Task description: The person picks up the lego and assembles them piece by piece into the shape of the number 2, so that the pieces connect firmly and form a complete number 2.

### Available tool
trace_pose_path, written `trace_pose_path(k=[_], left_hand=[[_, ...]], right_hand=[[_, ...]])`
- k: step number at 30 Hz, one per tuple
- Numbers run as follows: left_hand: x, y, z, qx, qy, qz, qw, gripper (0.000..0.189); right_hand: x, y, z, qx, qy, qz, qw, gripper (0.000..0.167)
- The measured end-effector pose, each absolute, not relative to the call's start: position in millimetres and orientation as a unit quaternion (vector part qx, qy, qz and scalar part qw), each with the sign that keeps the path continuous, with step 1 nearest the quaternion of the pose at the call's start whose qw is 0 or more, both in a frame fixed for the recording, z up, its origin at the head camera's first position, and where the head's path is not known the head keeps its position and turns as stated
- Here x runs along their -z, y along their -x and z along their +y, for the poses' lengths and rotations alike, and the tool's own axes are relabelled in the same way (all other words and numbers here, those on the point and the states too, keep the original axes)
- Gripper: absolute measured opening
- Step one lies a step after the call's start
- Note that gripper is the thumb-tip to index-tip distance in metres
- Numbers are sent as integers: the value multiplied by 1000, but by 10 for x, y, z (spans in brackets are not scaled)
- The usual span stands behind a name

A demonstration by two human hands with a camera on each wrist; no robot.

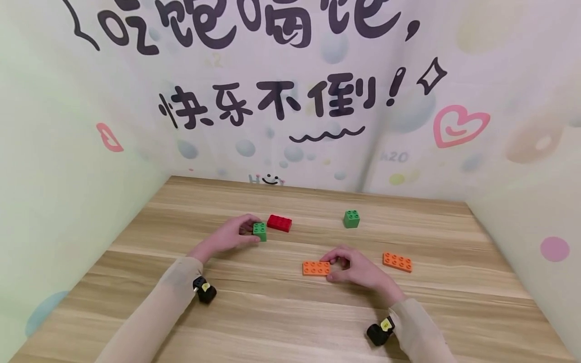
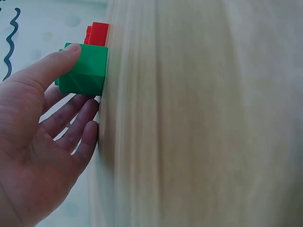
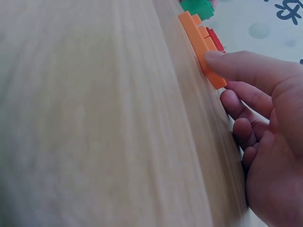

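- We see two bare hands, well apart, reaching in from the near side over a wooden tabletop (image 1: 272,327).
- The left hand (image 1: 236,233) points right and pinches a green block (image 1: 259,232), left of centre, thumb on its near side and fingers on its far side.
- The right hand (image 1: 356,268) angles far and left, gripping the right end of an orange brick (image 1: 316,268) near the middle; its other fingers curl in.
- A red brick (image 1: 279,223) lies just beyond and right of the green block. Wood stretches between the two held pieces.
- The tabletop's far edge meets a white printed sheet (image 1: 272,136); its side edges spread outward toward us. The near edge is out of view.
- Only the head view gives us a second green block (image 1: 351,219), far and right of centre, and a second orange brick (image 1: 397,262), beyond the right hand.
- The left wrist view shows the thumb tip against the block's smooth face, lower fingers loosely bent. We cannot tell whether that block touches the wood.
- The right wrist view shows the thumb flat along the orange brick's side, with green and red pieces behind.
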State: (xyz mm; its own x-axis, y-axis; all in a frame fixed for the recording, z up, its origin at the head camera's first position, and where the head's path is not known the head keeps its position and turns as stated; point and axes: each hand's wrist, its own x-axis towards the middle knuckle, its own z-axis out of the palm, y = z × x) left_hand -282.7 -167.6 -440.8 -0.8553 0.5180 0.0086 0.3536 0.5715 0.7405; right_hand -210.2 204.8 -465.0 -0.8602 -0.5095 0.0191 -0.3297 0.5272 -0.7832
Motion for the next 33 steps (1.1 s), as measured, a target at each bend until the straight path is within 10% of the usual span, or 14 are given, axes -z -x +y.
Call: trace_pose_path(k=[33], left_hand=[[4421, 2795, -1648, -401, -219, 886, 84, 46]], right_hand=[[4628, 2092, 2042, 418, 243, 869, 105, 34]])
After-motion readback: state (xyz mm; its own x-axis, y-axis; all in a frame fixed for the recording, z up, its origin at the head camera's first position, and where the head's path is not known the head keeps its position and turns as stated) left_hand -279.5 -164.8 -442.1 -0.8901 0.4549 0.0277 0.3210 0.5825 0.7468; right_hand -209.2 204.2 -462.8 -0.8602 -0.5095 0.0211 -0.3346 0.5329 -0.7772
